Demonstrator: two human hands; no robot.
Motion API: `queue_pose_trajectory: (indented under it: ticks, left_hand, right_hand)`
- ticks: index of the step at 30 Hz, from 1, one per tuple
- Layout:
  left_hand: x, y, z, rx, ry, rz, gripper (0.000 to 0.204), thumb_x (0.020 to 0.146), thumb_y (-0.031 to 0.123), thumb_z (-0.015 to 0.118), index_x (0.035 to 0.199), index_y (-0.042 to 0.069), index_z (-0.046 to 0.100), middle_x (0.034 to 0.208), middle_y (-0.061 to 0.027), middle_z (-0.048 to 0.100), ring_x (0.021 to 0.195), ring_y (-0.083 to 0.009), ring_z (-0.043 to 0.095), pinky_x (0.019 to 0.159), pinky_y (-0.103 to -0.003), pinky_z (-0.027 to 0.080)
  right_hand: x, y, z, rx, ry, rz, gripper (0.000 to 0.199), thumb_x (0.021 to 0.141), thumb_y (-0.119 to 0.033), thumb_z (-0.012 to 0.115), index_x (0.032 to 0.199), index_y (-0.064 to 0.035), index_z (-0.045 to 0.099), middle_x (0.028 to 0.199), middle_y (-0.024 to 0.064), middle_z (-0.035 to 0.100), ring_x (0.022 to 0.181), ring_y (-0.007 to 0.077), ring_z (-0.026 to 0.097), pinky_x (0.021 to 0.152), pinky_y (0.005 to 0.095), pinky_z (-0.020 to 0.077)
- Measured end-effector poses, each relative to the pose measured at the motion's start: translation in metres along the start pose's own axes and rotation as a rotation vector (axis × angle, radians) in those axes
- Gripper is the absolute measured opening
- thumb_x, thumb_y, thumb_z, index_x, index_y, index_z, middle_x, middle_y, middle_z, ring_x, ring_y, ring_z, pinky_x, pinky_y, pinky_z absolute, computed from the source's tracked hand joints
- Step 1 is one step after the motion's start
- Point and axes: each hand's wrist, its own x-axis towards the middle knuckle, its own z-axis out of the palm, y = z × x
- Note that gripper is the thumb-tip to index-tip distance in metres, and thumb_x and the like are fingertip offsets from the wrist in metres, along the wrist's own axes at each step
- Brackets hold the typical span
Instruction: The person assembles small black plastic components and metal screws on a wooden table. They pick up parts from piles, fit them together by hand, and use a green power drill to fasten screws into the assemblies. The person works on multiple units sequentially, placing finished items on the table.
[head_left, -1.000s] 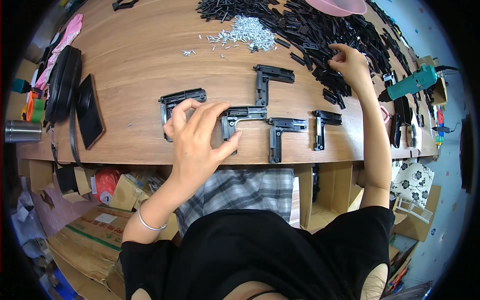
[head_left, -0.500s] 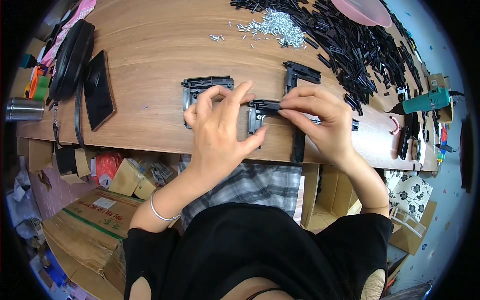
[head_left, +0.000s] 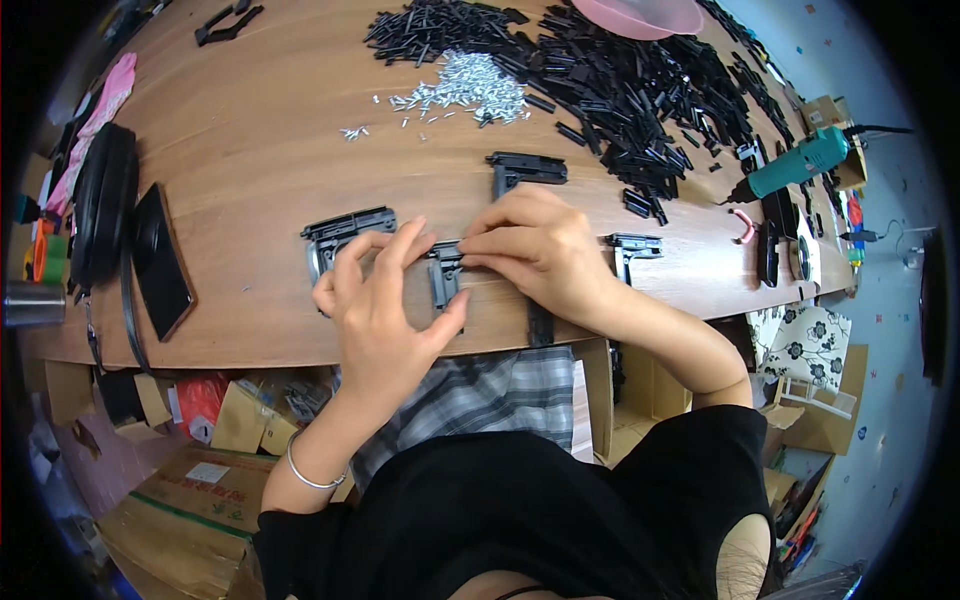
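Observation:
A black L-shaped plastic casing lies on the table in front of me. My left hand is curled around it, index fingertip by its upper edge and thumb against its lower right side. My right hand pinches at the casing's right end; the small black piece between its fingertips is mostly hidden. Just left of my left hand is another black casing, partly covered by the fingers. Beyond my right hand lies a further L-shaped casing, and a smaller one is right of the wrist.
Small silver screws lie heaped beyond my hands, beside a large pile of black plastic pieces. A pink bowl sits at the back. At right lies a teal electric screwdriver; at left are a phone and black case.
The view has shifted, so the table's things appear further left and mostly lower. My right fingertips have come closer to my left hand, along the casing's top. Both hands stay at the same casing.

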Motion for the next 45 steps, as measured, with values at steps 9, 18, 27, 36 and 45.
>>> queue_pose_trajectory:
  ticks: [9, 18, 27, 36, 45]
  left_hand:
    - [-0.003, 0.003, -0.014, 0.088, 0.020, 0.032, 0.046, 0.068, 0.025, 0.074, 0.108, 0.009, 0.060, 0.112, -0.0028, 0.062, 0.110, -0.0220, 0.047, 0.092, -0.038, 0.023]
    - [0.015, -0.044, -0.046, 0.184, 0.092, -0.114, 0.034, 0.075, 0.013, 0.068, 0.107, 0.006, 0.060, 0.112, -0.0056, 0.060, 0.100, -0.0229, 0.053, 0.090, -0.034, 0.038]
    - [0.012, -0.047, -0.027, -0.065, 0.044, -0.240, 0.033, 0.072, 0.010, 0.068, 0.103, 0.004, 0.059, 0.095, -0.0105, 0.060, 0.079, -0.0254, 0.056, 0.068, -0.032, 0.046]
    - [0.015, -0.045, -0.027, -0.106, 0.020, -0.223, 0.034, 0.072, 0.012, 0.069, 0.102, 0.003, 0.058, 0.092, -0.0105, 0.060, 0.077, -0.0249, 0.056, 0.067, -0.033, 0.046]
    - [0.013, -0.050, -0.023, -0.095, 0.066, -0.202, 0.038, 0.069, 0.013, 0.071, 0.103, 0.004, 0.058, 0.088, -0.0073, 0.060, 0.070, -0.0207, 0.050, 0.065, -0.032, 0.044]
  right_hand:
    - [0.008, 0.090, -0.087, -0.406, 0.259, 0.544, 0.024, 0.074, -0.019, 0.069, 0.094, -0.0054, 0.067, 0.078, 0.0096, 0.067, 0.071, 0.0242, 0.065, 0.065, 0.0329, 0.0510]
    - [0.016, 0.139, -0.114, -0.657, 0.054, 0.263, 0.021, 0.072, -0.012, 0.068, 0.092, -0.0079, 0.067, 0.083, 0.0072, 0.067, 0.081, 0.0235, 0.061, 0.073, 0.0327, 0.0484]
    - [0.042, 0.121, -0.089, -0.604, -0.138, 0.400, 0.014, 0.073, -0.007, 0.064, 0.086, -0.0082, 0.069, 0.083, 0.0081, 0.067, 0.086, 0.0271, 0.060, 0.079, 0.0353, 0.0480]
    - [0.103, 0.189, -0.075, -0.677, -0.063, 0.121, 0.025, 0.071, 0.001, 0.058, 0.095, -0.0046, 0.067, 0.088, 0.0133, 0.066, 0.086, 0.0305, 0.061, 0.079, 0.0374, 0.0481]
    - [0.130, 0.210, -0.081, -0.504, -0.201, 0.373, 0.028, 0.070, -0.006, 0.059, 0.095, -0.0083, 0.069, 0.087, 0.0133, 0.067, 0.082, 0.0291, 0.065, 0.078, 0.0354, 0.0507]
